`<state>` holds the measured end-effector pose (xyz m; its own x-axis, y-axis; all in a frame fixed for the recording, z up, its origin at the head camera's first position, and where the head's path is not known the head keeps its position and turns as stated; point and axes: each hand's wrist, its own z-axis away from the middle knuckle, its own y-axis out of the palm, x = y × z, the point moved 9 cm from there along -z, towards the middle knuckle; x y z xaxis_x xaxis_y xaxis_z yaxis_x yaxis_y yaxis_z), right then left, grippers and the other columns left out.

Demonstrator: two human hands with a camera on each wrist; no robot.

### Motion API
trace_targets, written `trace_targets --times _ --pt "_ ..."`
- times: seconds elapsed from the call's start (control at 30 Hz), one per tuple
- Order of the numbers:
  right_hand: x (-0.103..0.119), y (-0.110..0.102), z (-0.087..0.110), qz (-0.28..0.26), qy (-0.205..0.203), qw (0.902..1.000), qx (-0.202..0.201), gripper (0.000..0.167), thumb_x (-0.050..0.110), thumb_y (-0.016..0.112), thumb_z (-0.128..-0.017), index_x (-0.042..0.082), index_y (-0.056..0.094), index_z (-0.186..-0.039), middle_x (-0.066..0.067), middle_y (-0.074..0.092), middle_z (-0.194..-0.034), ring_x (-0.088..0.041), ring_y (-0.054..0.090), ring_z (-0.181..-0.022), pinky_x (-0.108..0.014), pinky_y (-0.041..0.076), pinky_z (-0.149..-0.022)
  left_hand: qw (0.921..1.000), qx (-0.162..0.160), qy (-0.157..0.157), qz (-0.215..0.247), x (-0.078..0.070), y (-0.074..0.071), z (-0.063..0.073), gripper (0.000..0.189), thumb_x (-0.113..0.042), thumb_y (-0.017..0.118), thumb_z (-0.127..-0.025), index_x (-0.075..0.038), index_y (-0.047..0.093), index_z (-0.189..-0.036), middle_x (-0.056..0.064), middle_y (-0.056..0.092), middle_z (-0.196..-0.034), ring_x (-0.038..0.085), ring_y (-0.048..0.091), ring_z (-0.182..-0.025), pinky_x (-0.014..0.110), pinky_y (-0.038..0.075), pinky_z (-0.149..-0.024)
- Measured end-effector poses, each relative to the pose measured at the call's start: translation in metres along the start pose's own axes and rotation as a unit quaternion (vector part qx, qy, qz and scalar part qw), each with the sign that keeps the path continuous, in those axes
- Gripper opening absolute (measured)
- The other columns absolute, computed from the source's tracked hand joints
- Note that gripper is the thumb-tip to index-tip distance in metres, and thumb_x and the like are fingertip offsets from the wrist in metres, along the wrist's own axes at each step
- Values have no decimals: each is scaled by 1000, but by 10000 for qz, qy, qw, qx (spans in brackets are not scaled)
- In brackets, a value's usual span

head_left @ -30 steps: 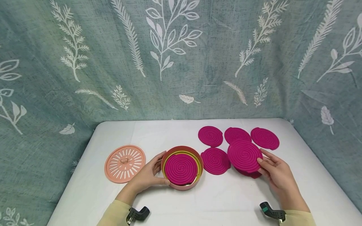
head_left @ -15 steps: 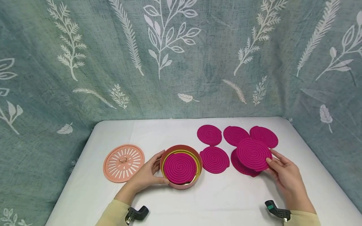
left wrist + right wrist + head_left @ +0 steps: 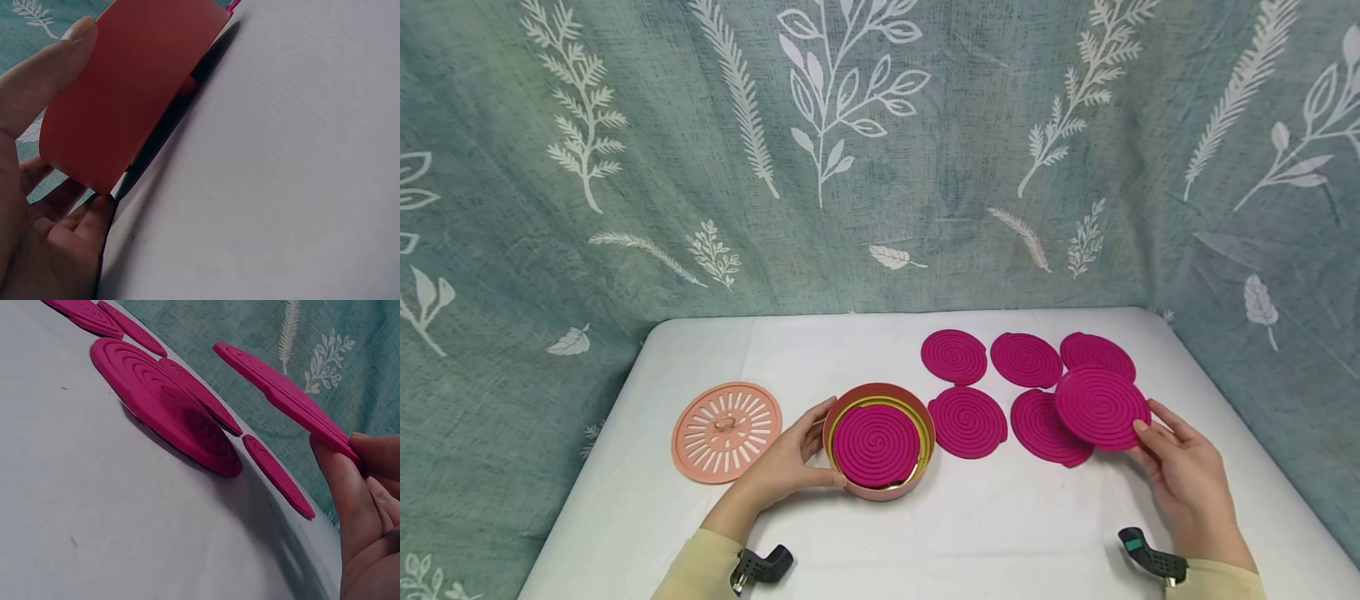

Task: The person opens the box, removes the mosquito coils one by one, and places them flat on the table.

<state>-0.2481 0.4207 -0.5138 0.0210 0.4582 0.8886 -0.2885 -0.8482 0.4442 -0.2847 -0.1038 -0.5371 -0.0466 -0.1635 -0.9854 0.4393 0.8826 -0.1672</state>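
Observation:
My left hand [image 3: 790, 460] grips the side of a round coral-pink tin [image 3: 883, 493], thumb at the near rim and fingers round the left side. In it sits a magenta spiral coaster [image 3: 876, 445], ringed by a yellow inner wall. The left wrist view shows the tin's outer wall [image 3: 134, 81] between thumb and fingers. My right hand [image 3: 1191, 471] pinches another magenta spiral coaster [image 3: 1102, 407] by its right edge. In the right wrist view this held coaster [image 3: 294, 406] is raised above the table, thumb and fingers at its edge. Beneath it, a coaster [image 3: 1047, 428] is partly covered.
Other magenta coasters lie flat on the white table [image 3: 962, 533]: a back-left one [image 3: 953, 357], a back-middle one [image 3: 1026, 360], a back-right one [image 3: 1097, 350] and one beside the tin [image 3: 967, 423]. A slotted coral lid [image 3: 726, 432] with a ring lies at left.
My right hand has moved to the right with the held coaster, uncovering more of the back-middle coaster and the one beneath. My left hand keeps its grip on the tin.

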Motion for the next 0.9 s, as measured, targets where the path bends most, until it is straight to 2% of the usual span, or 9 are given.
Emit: trace_targets --times 0.17,0.37,0.53,0.6,0.63,0.7,0.83,0.9 --pt "3 -14 0 -144 -14 9996 -225 45 -6 68 -90 17 67 -128 -6 72 -97 -14 70 -80 -26 62 -65 9999 18 97 -33 -2 0 0 115 -24 97 -62 -31 29 -155 -6 34 -155 9 30 -143 19 30 -113" --pt "4 -34 -1 72 82 9975 -691 44 2 75 -87 23 68 -124 -3 72 -95 -11 69 -82 -26 62 -65 9999 47 121 3 -2 1 0 114 -20 95 -64 -30 29 -156 -3 34 -155 12 29 -143 20 29 -114" --pt "4 -49 -1 387 241 9932 -1068 76 7 79 -84 21 45 -150 2 72 -95 -8 69 -85 -26 62 -69 10000 41 83 23 -3 1 0 114 -21 96 -64 -31 28 -156 -5 34 -155 10 29 -143 19 29 -113" --pt "3 -54 -1 488 344 9907 -1227 88 8 80 -83 17 32 -156 5 71 -95 -7 69 -86 -25 61 -70 10000 26 46 4 -4 1 0 116 -22 96 -63 -30 28 -156 -6 34 -155 8 30 -142 19 30 -113" --pt "2 -57 -1 516 383 9896 -1290 89 9 80 -83 17 31 -156 6 70 -96 -6 68 -87 -25 61 -71 10000 16 21 -6 -4 1 0 116 -23 96 -62 -31 28 -156 -7 34 -155 8 30 -142 19 30 -113" --pt "1 -64 0 654 513 9856 -1470 91 11 81 -83 18 30 -157 9 67 -102 -4 67 -88 -25 61 -72 10000 9 12 -14 -4 1 0 117 -24 97 -62 -30 28 -156 -7 34 -154 8 30 -142 19 30 -112" --pt "0 -75 2 907 720 9774 -1767 89 17 82 -82 24 33 -156 2 55 -127 0 66 -89 -23 61 -73 10000 20 31 -10 -4 1 0 116 -23 96 -62 -29 28 -156 -6 34 -155 11 30 -143 20 30 -113" --pt "-1 -79 2 1028 766 9744 -1845 87 18 81 -83 24 33 -156 -1 49 -133 1 66 -89 -23 60 -75 10000 31 51 2 -5 1 0 116 -22 96 -63 -28 28 -157 -4 33 -156 12 29 -144 21 29 -113"
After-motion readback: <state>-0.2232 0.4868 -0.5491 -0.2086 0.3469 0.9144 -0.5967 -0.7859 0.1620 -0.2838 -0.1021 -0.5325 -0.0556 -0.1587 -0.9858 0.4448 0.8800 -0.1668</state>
